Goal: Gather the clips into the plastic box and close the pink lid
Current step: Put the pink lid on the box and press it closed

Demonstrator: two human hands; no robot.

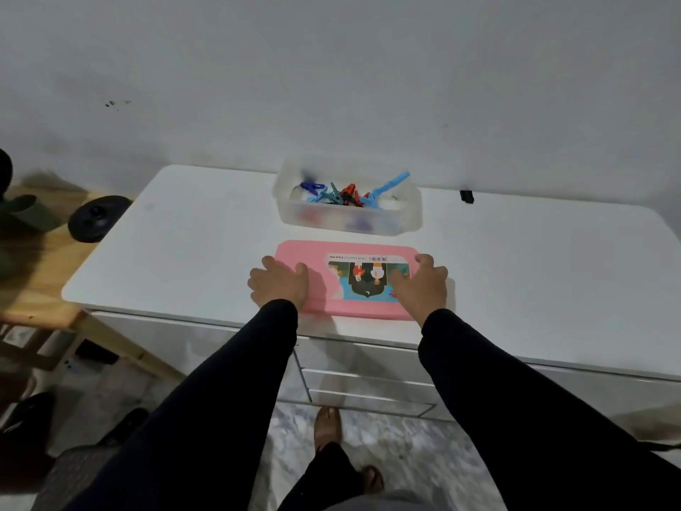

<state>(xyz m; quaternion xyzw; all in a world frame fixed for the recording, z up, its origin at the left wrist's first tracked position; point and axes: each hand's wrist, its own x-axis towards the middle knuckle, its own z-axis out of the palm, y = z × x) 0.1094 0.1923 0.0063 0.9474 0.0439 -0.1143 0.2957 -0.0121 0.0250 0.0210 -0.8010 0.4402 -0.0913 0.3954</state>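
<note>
A clear plastic box (pixel 405 221) stands at the back of the white cabinet top, with several coloured clips (pixel 350 195) inside; one light blue clip sticks up over the rim. In front of it the pink lid (pixel 317 252) lies flat, with a colourful sticker on its right half. My left hand (pixel 282 284) rests on the lid's left end, fingers curled over its edge. My right hand (pixel 423 285) lies on the lid's right end, over the sticker. Both hands grip the lid, which still touches the cabinet top.
The white cabinet top (pixel 184 252) meets the wall behind the box. A small black object (pixel 466 196) sits at the back right. To the left stand a wooden table (pixel 40 285) and a round black object (pixel 96 217). My feet are on the marble floor below.
</note>
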